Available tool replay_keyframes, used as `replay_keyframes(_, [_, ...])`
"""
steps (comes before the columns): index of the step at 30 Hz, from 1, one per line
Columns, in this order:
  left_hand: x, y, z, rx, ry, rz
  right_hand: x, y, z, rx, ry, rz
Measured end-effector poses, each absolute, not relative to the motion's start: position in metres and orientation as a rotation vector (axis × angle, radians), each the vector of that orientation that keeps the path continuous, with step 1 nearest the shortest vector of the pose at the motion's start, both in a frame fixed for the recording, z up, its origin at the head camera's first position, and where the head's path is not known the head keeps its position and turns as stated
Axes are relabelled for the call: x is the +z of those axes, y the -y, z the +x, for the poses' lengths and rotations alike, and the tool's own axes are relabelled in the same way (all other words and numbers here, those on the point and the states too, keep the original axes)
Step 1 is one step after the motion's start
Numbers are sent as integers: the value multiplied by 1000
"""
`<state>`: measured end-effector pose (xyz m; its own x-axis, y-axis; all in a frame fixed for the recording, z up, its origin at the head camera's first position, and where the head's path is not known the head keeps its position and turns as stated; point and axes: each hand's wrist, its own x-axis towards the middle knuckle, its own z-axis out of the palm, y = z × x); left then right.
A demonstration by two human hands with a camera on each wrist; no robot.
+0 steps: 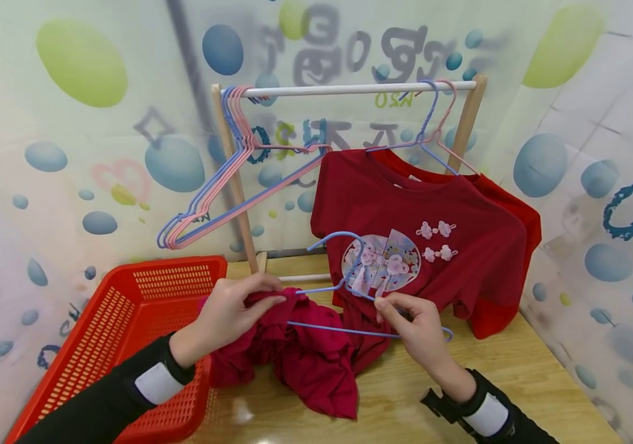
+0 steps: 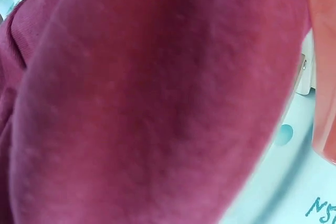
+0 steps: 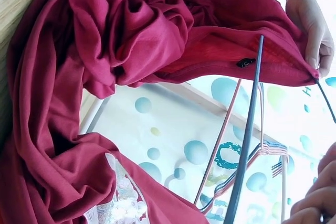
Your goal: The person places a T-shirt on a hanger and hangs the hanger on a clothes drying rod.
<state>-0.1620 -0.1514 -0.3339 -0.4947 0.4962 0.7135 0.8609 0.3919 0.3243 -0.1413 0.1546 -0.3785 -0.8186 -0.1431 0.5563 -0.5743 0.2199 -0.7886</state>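
My left hand [image 1: 230, 314] pinches the edge of a bunched crimson top [image 1: 316, 370], whose lower folds rest on the table. My right hand [image 1: 416, 330] holds a blue clothes hanger [image 1: 344, 330] by its sloping shoulder, hook upward. The hanger's left end goes into the top beside my left fingers. In the right wrist view, the top's opening [image 3: 220, 66] shows a small black label, and the hanger's bar [image 3: 244, 129] runs into it. My right fingers [image 3: 317, 198] sit at the lower right there. Blurred crimson cloth [image 2: 147, 98] fills most of the left wrist view.
Behind my hands stands a rack with a white rail [image 1: 350, 90]. Several blue and pink hangers [image 1: 211, 185] hang at its left. Two red T-shirts, the front one dark red [image 1: 461, 203] with floral decoration, hang at its right. A red plastic basket [image 1: 89, 327] is on the left.
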Motion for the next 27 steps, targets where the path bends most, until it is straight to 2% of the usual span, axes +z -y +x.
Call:
replay_keyframes(17, [-335, 139, -157, -933, 2211, -1071, -382, -142, -138, 1511, 2134, 591])
replay_keyframes(27, [-335, 133, -155, -933, 2219, -1047, -354, -127, -122, 1457, 2080, 631])
